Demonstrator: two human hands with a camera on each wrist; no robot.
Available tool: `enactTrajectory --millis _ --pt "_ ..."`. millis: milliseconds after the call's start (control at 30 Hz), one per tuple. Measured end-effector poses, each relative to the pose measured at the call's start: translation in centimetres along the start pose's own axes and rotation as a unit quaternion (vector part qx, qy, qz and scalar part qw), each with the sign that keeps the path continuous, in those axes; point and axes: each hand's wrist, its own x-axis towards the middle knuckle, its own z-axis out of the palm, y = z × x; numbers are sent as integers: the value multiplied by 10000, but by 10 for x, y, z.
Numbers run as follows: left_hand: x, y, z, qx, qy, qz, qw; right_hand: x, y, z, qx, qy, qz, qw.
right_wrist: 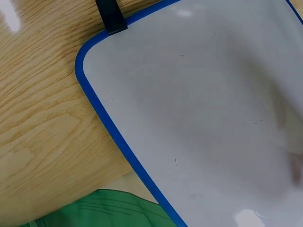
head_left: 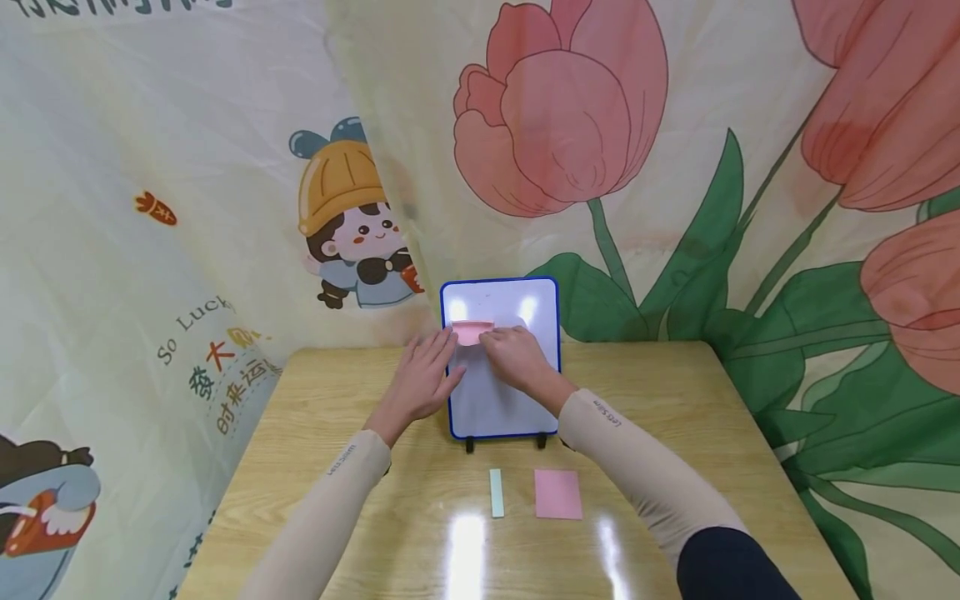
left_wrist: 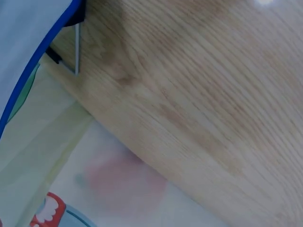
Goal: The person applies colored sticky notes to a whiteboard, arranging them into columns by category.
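Beige sleeves (head_left: 337, 508) lead to hands (head_left: 420, 379) flanking pink paper (head_left: 470, 335) on whiteboard (head_left: 498, 408).

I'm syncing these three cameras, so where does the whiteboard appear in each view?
Head: the whiteboard stands just below the picture's centre.
Left wrist: only part of the whiteboard shows, in the upper-left corner.
Right wrist: the whiteboard fills most of the picture, from the centre to the right edge.
Shared landmark: the wooden table, visible in all three.
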Motion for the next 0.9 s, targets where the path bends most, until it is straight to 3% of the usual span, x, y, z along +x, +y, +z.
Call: enactTrajectory --millis 100,333,567,733,900 --pt "6 -2 -3 -120 -164 -6 9998 1 -1 1 -61 10 34 10000" --pt "13 -6 -9 -804 -124 123 9966 1 -3 4 -143 92 85 9998" --pt "18 -3 -5 -324 -613 68 9976 0 -5 5 -341 -108 143 9993" --pt "19 -2 -2 -245 -533 -48 9983 -2 -7 6 -525 -240 57 9983" --pt "21 -2 -3 -180 -537 -113 9983 -3 -6 11 -503 -4 29 9987"
